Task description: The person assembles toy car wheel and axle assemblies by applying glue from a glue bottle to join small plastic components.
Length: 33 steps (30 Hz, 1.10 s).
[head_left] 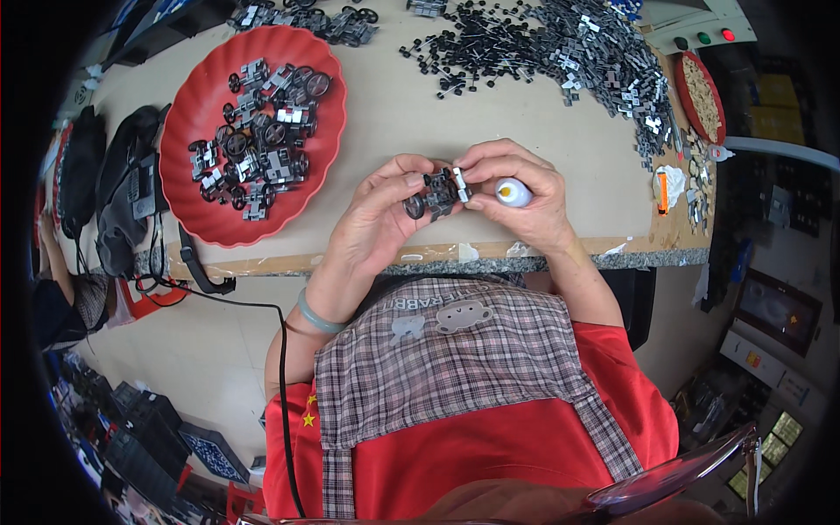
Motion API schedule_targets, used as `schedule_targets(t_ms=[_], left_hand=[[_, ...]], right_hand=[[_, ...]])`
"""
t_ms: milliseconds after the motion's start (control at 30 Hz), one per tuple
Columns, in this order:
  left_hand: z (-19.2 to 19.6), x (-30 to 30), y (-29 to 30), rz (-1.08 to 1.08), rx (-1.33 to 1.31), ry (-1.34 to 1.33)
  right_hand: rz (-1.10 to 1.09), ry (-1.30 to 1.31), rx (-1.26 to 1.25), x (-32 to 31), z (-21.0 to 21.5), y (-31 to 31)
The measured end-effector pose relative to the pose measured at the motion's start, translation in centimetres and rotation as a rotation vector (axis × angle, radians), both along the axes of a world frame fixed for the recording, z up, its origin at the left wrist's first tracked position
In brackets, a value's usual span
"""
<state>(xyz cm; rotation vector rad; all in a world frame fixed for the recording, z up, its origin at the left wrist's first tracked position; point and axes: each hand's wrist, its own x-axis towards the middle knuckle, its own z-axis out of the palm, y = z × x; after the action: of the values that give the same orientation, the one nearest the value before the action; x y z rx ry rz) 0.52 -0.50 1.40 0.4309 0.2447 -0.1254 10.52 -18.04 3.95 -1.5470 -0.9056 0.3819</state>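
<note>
My left hand [381,214] is closed around a small dark toy vehicle [429,203] with a spoked wheel, held above the near edge of the table. My right hand [534,206] pinches a small silvery-white part [460,185] between thumb and fingertips, right against the vehicle's right side. A white squeeze bottle with a yellow tip [513,192] is also tucked in the right hand, its nozzle pointing up toward me. Fingers hide part of the vehicle. To the left, a red scalloped bowl [184,197] holds several similar grey and black vehicles [262,131].
Black wheel-and-axle pieces [468,48] and a heap of grey plastic parts [604,66] cover the far right. Beyond lie a red dish of tan bits [700,96], an orange-handled cutter [661,192] and a control box with lights [704,31]. A black cable [282,350] hangs at left.
</note>
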Motion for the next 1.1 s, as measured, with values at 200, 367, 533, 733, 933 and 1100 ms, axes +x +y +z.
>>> schedule_targets(t_ms=[200, 367, 533, 733, 933, 1100], left_hand=[[0.1, -0.3, -0.2, 0.016, 0.017, 0.014], [-0.1, -0.4, -0.4, 0.017, 0.047, -0.001], [0.0, -0.5, -0.7, 0.031, 0.066, 0.052], [-0.6, -0.5, -0.9, 0.070, 0.098, 0.030], [-0.4, -0.4, -0.8, 0.073, 0.161, 0.054], [0.1, -0.3, 0.2, -0.009, 0.178, 0.018]], right_hand=[[0.022, 0.034, 0.047, -0.4, -1.2, 0.7], [0.001, 0.043, 0.030, -0.6, -1.5, 0.4], [0.000, -0.043, -0.006, -0.6, -1.5, 0.4], [-0.039, -0.413, -0.019, -0.6, -2.5, 0.5], [-0.097, -0.493, -0.034, -1.9, -2.3, 0.1], [-0.031, -0.222, -0.088, -1.1, -0.6, 0.1]])
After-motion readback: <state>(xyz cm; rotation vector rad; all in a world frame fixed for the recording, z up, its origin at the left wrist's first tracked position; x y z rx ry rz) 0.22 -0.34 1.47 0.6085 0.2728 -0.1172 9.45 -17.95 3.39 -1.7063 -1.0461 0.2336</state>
